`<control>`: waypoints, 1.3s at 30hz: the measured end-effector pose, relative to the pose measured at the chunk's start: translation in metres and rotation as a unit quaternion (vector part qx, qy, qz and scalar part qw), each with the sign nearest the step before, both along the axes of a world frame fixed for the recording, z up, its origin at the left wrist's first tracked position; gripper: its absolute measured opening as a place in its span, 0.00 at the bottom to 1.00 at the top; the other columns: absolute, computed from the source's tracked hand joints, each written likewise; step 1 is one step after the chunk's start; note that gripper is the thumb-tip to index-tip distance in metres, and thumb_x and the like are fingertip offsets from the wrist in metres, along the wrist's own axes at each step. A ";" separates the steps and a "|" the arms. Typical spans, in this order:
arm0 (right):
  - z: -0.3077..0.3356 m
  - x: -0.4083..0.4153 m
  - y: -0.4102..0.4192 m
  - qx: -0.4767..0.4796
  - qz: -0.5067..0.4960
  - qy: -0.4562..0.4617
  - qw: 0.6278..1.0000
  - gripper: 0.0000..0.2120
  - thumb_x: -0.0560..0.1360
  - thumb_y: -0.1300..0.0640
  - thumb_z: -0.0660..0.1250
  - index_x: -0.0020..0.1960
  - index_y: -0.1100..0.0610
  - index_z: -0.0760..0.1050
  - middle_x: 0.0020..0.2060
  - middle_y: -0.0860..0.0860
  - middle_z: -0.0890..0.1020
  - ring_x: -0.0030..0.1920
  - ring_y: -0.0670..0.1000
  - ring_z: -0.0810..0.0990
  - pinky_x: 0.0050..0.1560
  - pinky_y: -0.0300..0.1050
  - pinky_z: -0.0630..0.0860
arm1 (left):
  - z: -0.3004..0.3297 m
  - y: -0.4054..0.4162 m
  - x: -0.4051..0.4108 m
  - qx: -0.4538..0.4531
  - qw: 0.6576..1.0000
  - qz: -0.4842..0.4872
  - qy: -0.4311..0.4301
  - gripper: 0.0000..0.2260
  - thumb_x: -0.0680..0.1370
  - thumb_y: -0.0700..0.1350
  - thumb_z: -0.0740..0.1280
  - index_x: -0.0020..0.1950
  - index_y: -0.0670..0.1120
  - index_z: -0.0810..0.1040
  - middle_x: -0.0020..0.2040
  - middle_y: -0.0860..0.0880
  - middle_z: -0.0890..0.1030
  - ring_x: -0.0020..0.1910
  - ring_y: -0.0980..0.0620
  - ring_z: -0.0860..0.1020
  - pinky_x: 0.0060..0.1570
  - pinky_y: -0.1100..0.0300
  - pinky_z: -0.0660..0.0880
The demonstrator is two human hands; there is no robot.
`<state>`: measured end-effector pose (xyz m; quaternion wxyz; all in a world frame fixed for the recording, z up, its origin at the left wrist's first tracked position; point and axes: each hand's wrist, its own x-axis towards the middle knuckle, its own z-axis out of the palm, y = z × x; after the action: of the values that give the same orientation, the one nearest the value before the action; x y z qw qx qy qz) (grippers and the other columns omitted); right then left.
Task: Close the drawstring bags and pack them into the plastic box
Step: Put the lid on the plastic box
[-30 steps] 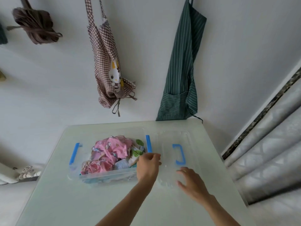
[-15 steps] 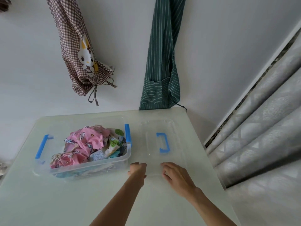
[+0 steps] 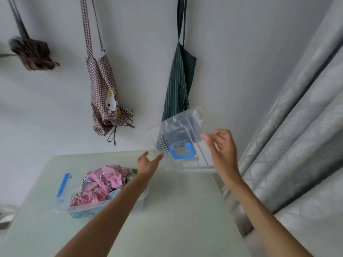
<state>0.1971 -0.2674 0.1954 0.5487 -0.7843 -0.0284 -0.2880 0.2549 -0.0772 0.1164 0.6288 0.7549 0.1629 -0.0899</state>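
1. Pink drawstring bags [image 3: 101, 184] already lie packed in your plastic box [image 3: 104, 206], near the table's [image 3: 176, 210] left edge.
2. Your right hand [image 3: 222, 147] grips the clear lid [image 3: 181, 141], raised above the far right corner; your left hand [image 3: 148, 163] touches it, fingers straight.
3. Left, I judge: fit the lid.

One table [image 3: 176, 219]. One clear box [image 3: 104, 205] with one blue latch [image 3: 62, 185] in view. One clear lid [image 3: 182, 143] with one blue handle [image 3: 182, 153]. Bags in the box: two pink ones plainly seen, a large one [image 3: 105, 179] and a small tied one [image 3: 87, 198]; others partly hidden, number cannot be told. Two hands: left [image 3: 148, 164], right [image 3: 223, 151]. Two aprons on the wall: checked [image 3: 104, 101], green striped [image 3: 179, 84]. One dark bundle [image 3: 31, 52]. One curtain [image 3: 300, 136].
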 end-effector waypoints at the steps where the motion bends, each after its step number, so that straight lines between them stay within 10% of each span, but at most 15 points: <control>1: 0.014 0.001 0.005 0.051 0.022 -0.013 0.998 0.09 0.77 0.60 0.66 0.46 0.49 0.67 0.43 0.47 0.83 0.45 0.42 0.83 0.45 0.33 0.74 | 0.006 0.014 0.002 0.075 0.997 0.015 0.002 0.36 0.75 0.58 0.65 0.75 0.41 0.57 0.75 0.39 0.59 0.73 0.41 0.62 0.72 0.47 0.60; 6: 0.025 0.025 0.044 0.236 0.085 0.072 0.965 0.04 0.78 0.58 0.64 0.45 0.52 0.69 0.42 0.45 0.84 0.41 0.41 0.84 0.40 0.32 0.76 | 0.023 0.109 0.002 0.126 0.992 0.029 -0.012 0.35 0.78 0.62 0.57 0.75 0.39 0.55 0.72 0.37 0.65 0.70 0.38 0.67 0.68 0.44 0.64; 11: -0.060 0.057 0.110 0.349 0.081 0.220 0.907 0.12 0.76 0.60 0.67 0.58 0.57 0.70 0.41 0.49 0.84 0.44 0.49 0.84 0.36 0.34 0.76 | -0.004 0.198 -0.021 0.097 0.985 0.125 -0.075 0.23 0.79 0.54 0.62 0.68 0.42 0.69 0.48 0.42 0.80 0.42 0.45 0.79 0.48 0.53 0.73; 16: -0.132 0.058 0.167 0.189 0.038 0.296 0.935 0.24 0.72 0.59 0.71 0.66 0.60 0.70 0.58 0.54 0.78 0.56 0.51 0.77 0.54 0.41 0.74 | -0.061 0.246 -0.044 0.178 0.971 0.162 -0.004 0.21 0.80 0.52 0.60 0.70 0.44 0.69 0.66 0.40 0.75 0.64 0.39 0.73 0.62 0.50 0.68; 22: -0.176 0.059 0.174 -0.079 -0.001 0.278 0.957 0.20 0.75 0.53 0.67 0.65 0.58 0.74 0.63 0.55 0.74 0.63 0.55 0.73 0.64 0.48 0.70 | -0.100 0.264 -0.051 0.164 0.974 0.154 0.031 0.22 0.80 0.52 0.61 0.71 0.44 0.69 0.68 0.40 0.74 0.67 0.40 0.71 0.64 0.51 0.67; 30: -0.175 0.060 0.154 -0.153 0.006 0.248 0.957 0.21 0.76 0.51 0.65 0.67 0.57 0.72 0.64 0.52 0.75 0.65 0.53 0.73 0.64 0.46 0.69 | -0.099 0.273 -0.046 0.122 0.985 0.119 -0.033 0.23 0.76 0.53 0.68 0.68 0.45 0.74 0.71 0.47 0.70 0.68 0.46 0.70 0.69 0.49 0.65; 35: -0.161 0.058 0.159 0.017 0.090 0.258 0.962 0.25 0.78 0.52 0.62 0.74 0.51 0.61 0.59 0.48 0.75 0.62 0.47 0.72 0.62 0.40 0.68 | -0.092 0.273 -0.054 0.072 0.987 0.025 -0.143 0.33 0.68 0.69 0.57 0.66 0.50 0.74 0.60 0.67 0.73 0.62 0.55 0.72 0.60 0.55 0.70; 39: -0.165 0.059 0.146 -0.153 0.063 0.261 0.951 0.31 0.73 0.36 0.55 0.73 0.47 0.62 0.59 0.51 0.80 0.61 0.53 0.75 0.63 0.50 0.68 | -0.095 0.285 -0.051 0.177 0.974 -0.071 -0.126 0.29 0.70 0.71 0.49 0.63 0.60 0.73 0.64 0.56 0.71 0.65 0.54 0.67 0.60 0.57 0.64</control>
<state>0.2563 -0.1213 0.0303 0.4278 -0.9031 0.0227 -0.0304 0.2041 0.2075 0.0211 0.4927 0.8692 0.0414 -0.0083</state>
